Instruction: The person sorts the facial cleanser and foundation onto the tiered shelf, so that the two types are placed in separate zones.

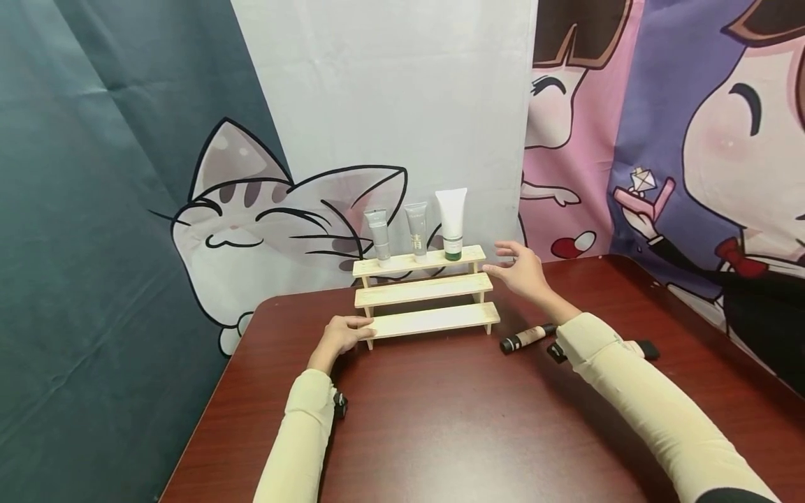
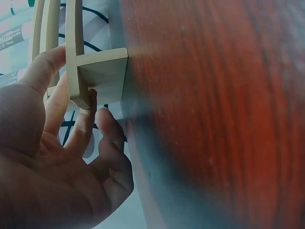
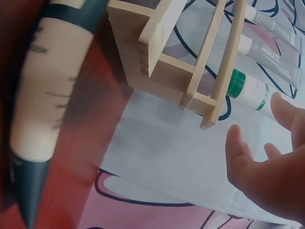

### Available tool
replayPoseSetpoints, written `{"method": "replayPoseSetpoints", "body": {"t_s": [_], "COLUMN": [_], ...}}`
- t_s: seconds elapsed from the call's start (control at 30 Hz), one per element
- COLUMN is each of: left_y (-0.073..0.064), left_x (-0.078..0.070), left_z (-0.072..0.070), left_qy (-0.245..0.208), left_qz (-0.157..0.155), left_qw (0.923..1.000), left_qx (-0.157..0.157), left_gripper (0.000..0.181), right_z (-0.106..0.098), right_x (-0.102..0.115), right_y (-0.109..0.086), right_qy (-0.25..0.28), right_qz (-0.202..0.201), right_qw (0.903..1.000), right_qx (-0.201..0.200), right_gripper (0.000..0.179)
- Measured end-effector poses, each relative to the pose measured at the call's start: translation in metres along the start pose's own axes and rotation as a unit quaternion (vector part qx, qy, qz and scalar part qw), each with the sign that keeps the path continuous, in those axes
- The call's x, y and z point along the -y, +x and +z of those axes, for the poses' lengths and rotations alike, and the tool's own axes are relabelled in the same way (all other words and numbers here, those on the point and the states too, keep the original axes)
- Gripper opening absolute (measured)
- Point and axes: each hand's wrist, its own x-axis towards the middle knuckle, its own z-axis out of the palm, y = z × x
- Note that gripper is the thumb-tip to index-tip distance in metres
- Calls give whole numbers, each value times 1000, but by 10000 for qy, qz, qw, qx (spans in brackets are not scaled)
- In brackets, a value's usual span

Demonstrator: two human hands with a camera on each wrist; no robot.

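A three-tier pale wooden display shelf (image 1: 434, 320) stands on the table. Its top tier carries two grey tubes, one at the left (image 1: 380, 237) and one in the middle (image 1: 417, 230), plus a larger white tube (image 1: 451, 216) with a green cap at the right. My left hand (image 1: 339, 335) pinches the left end of the lowest tier, thumb above and fingers beneath, as the left wrist view shows at the board's end (image 2: 78, 81). Beside the top tier's right end, my right hand (image 1: 520, 272) is held with fingers spread and nothing in them, near the white tube.
A beige tube (image 1: 528, 338) with black ends lies on the reddish-brown table (image 1: 440, 419), right of the shelf. Another black-capped item (image 1: 644, 349) lies farther right, partly hidden by my sleeve. A cartoon-printed cloth (image 1: 402, 105) hangs behind the table.
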Motion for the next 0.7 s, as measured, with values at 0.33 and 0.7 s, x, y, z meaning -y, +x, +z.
{"method": "replayPoseSetpoints", "body": {"t_s": [0.33, 0.7], "left_y": [1, 0], "left_x": [2, 1], "left_z": [0, 0], "left_qy": [-20, -144], "left_qz": [-24, -34], "left_qw": [10000, 9998], "left_qx": [69, 105], "left_gripper": [35, 34], "right_z": [-20, -38], "right_x": [-6, -14], "right_y": [-25, -54], "right_qy": [118, 233], "right_qz": [383, 687], "right_qw": [9982, 9951], "right_qx": [455, 673], "right_gripper": [54, 50]}}
